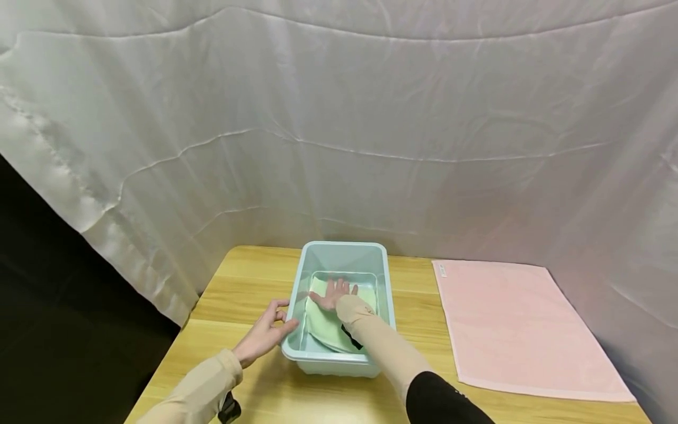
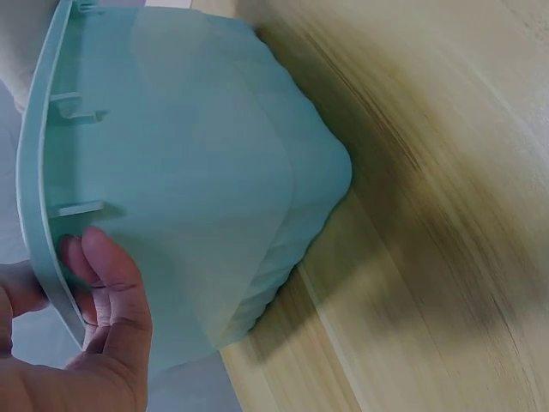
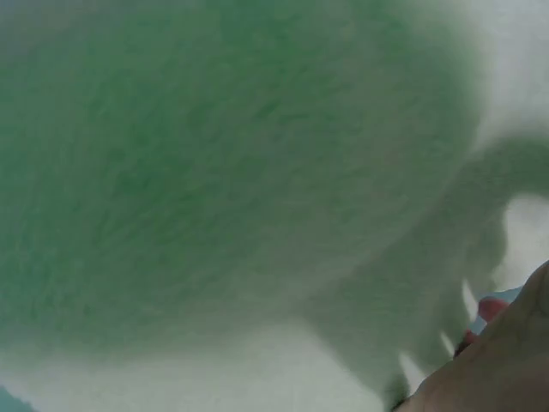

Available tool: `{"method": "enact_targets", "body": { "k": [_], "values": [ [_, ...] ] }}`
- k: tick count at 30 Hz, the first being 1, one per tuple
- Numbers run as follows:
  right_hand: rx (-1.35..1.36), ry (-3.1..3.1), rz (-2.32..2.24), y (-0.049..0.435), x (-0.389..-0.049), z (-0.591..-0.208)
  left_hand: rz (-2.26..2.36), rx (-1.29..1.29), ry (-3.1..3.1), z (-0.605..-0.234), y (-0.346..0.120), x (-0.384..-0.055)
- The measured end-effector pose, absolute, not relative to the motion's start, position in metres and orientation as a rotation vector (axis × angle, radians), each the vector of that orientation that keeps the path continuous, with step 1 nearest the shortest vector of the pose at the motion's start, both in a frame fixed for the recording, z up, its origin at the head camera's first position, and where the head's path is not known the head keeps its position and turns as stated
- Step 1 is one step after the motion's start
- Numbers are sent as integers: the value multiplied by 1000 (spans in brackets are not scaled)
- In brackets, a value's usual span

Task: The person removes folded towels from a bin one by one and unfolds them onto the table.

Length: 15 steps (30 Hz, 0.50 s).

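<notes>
A light blue plastic bin stands on the wooden table, with a pale green towel lying folded on its floor. With the thumb over the rim and curled fingers under it outside, my left hand grips the bin's left side near the front corner; the left wrist view shows these fingers against the outer wall. Inside the bin, my right hand rests on the green towel with fingers spread and straight. Close up in the right wrist view, the towel fills most of the picture, and part of the hand shows at lower right.
A pink towel lies spread flat on the right of the table. A pale curtain hangs behind and at the sides. Dark cloth shows at the far left.
</notes>
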State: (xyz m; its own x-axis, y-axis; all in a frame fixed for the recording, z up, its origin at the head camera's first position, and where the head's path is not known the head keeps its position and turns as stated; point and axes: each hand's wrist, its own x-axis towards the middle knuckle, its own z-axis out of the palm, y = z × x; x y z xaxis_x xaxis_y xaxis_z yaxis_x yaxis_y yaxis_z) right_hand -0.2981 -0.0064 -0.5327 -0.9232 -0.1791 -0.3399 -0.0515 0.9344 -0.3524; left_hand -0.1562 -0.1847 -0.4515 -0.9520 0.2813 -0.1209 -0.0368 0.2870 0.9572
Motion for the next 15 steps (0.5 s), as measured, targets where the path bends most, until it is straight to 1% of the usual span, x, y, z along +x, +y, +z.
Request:
{"method": "enact_targets", "body": {
  "k": [5,15],
  "values": [
    [-113,2735,-463,-7,-308,-551,1718,210,2302,-450,-182,-157],
    [-103,2725,-493,-10,-311,-558,1724,164,2308,-449,-183,-155]
  ]
}}
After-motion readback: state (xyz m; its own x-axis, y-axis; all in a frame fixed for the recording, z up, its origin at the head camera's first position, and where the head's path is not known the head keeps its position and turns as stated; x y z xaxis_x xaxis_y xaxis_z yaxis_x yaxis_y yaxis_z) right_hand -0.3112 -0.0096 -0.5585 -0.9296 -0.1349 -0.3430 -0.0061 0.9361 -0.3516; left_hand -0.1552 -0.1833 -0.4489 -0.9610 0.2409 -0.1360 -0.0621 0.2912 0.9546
